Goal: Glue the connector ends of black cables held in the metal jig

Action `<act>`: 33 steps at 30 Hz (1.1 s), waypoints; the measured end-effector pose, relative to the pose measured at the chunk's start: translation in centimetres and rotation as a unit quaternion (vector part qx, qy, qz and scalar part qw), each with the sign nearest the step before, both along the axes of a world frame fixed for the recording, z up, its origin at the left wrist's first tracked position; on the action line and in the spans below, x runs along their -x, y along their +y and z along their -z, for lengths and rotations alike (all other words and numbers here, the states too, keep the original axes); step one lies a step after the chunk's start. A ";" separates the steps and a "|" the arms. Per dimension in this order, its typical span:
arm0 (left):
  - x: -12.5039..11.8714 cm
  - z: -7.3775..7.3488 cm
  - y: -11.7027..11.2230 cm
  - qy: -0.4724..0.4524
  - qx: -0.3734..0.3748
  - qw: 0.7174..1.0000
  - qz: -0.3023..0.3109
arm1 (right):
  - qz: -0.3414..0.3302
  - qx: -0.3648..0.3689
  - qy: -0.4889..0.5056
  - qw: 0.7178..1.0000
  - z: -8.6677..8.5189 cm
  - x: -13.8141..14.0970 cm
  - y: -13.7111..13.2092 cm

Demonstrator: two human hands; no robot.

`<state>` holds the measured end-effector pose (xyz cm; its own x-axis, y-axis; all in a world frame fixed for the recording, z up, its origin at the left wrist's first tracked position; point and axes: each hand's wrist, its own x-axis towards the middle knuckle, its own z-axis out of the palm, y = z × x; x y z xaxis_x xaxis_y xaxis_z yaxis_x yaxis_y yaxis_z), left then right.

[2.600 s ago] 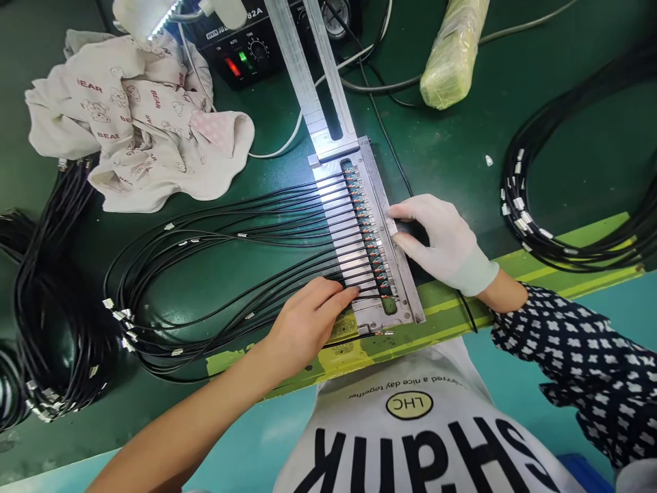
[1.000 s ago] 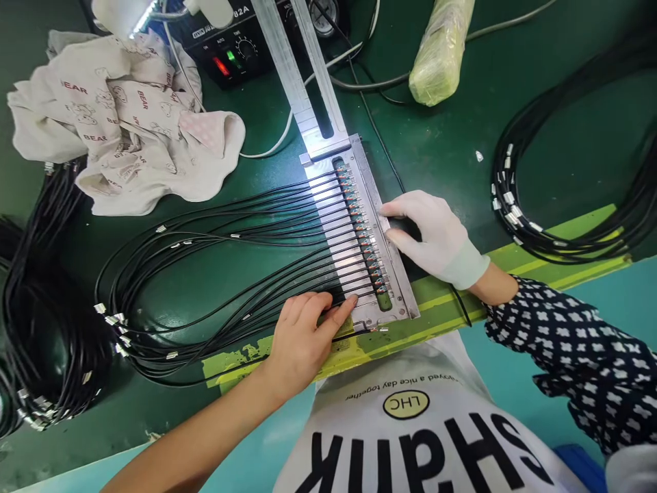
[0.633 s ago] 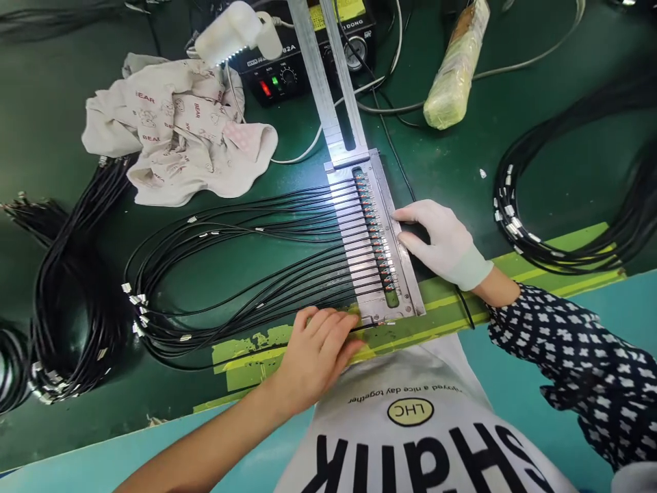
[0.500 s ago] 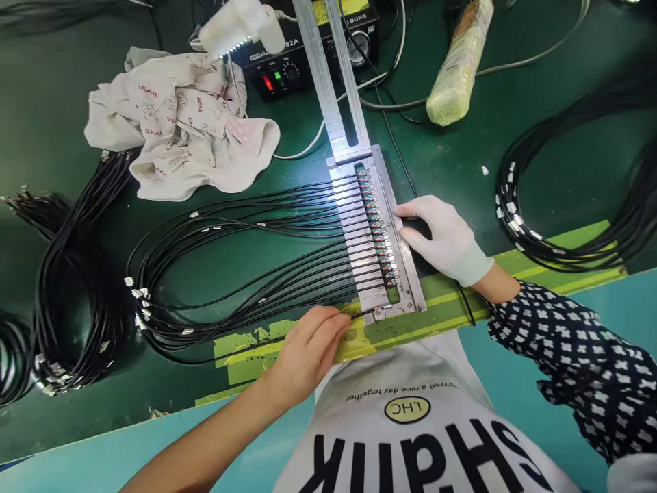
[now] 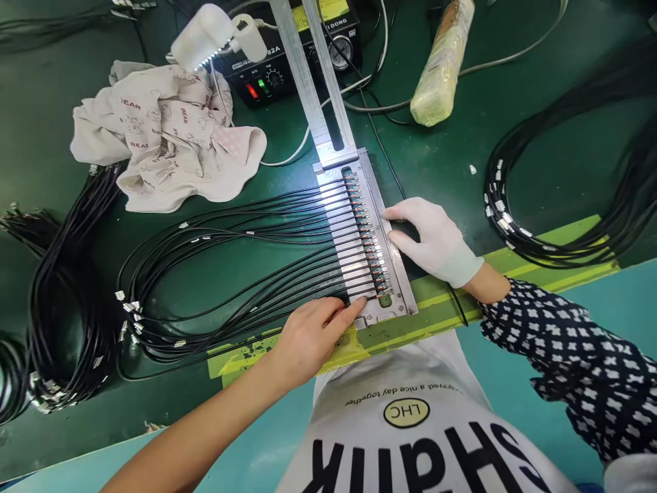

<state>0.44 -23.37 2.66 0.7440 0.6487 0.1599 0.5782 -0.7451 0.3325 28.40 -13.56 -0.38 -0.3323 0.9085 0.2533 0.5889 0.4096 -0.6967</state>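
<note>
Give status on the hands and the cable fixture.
Left hand, bare: fingertips on black cables at the near end of the metal fixture. Right hand, gloved: fingertips at the fixture's outer rail. Thin black cord below the right hand.

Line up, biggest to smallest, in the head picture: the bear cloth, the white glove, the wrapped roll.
Bear cloth is biggest. White glove and wrapped roll look alike; the glove is nearer, so I can't rank them.

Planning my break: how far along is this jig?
Done: the jig looks full, cable ends seated down to its lower end. In hand: the left hand presses the last black cables; the gloved right hand rests on the jig's rail. Left: perhaps the bundled cables.
</note>
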 end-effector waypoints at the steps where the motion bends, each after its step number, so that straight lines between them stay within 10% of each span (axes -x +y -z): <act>1: -0.1 0.0 0.1 0.006 0.003 1.000 0.002 | 0.001 0.000 0.001 1.000 0.0 0.0 0.0; 17: -0.5 -0.2 2.0 -0.016 0.121 0.993 0.003 | -0.001 0.007 -0.003 1.000 0.1 0.0 0.0; 33: -0.5 0.7 -1.7 0.078 -0.054 0.995 -0.041 | -0.004 0.012 -0.011 1.000 -1.2 -0.7 2.6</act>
